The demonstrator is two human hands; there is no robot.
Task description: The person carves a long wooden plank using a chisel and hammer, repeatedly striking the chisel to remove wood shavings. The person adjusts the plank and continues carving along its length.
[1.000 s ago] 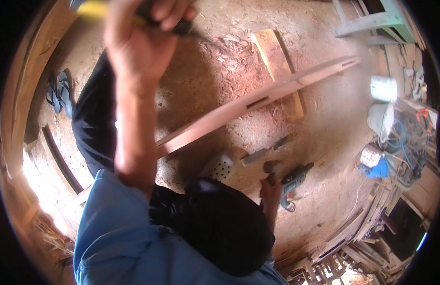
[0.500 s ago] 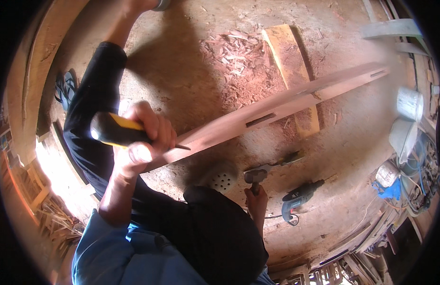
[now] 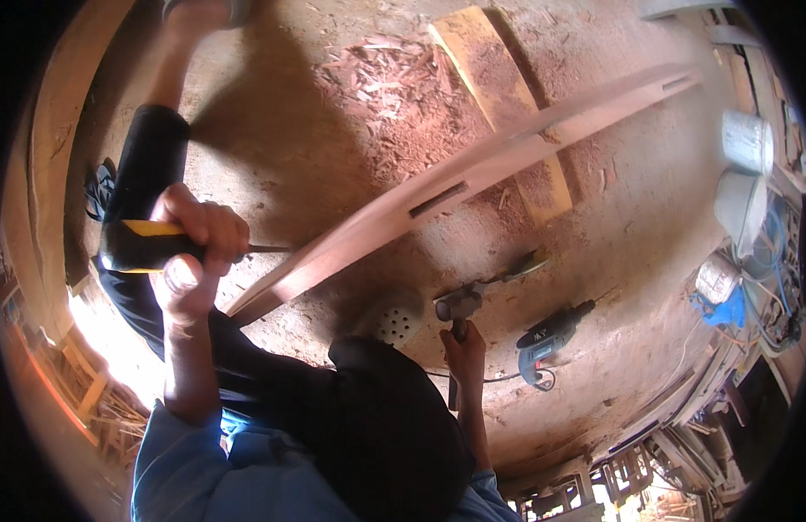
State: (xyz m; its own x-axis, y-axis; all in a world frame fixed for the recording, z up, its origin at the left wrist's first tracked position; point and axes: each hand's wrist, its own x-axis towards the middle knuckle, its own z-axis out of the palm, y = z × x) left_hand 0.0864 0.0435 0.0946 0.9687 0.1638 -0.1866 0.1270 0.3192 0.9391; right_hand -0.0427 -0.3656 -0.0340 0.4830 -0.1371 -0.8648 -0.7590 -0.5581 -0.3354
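My left hand (image 3: 199, 233) is closed round a chisel (image 3: 133, 247) with a thick black and yellow handle. Its thin blade points right, toward the near part of a long reddish wooden beam (image 3: 359, 233); whether the tip touches it I cannot tell. The beam slants from beside my leg to the far right, with a dark slot cut in its side and another near the far end. Low on the right, my right hand (image 3: 466, 352) grips a hammer (image 3: 458, 304) by its handle, the grey head upward. Behind the hammer head lies a flat tool (image 3: 520, 268), partly hidden.
A yellowish board (image 3: 555, 187) lies across under the beam. Wood chips (image 3: 381, 83) and reddish sawdust cover the floor beyond. A corded power drill (image 3: 542, 348) rests right of my right hand. Metal containers (image 3: 746, 143) stand at the right, and sandals (image 3: 99, 190) at the left.
The view has shifted, so the beam and floor things appear further left and higher. My left hand has drawn the chisel leftward. My right hand still holds the hammer low.
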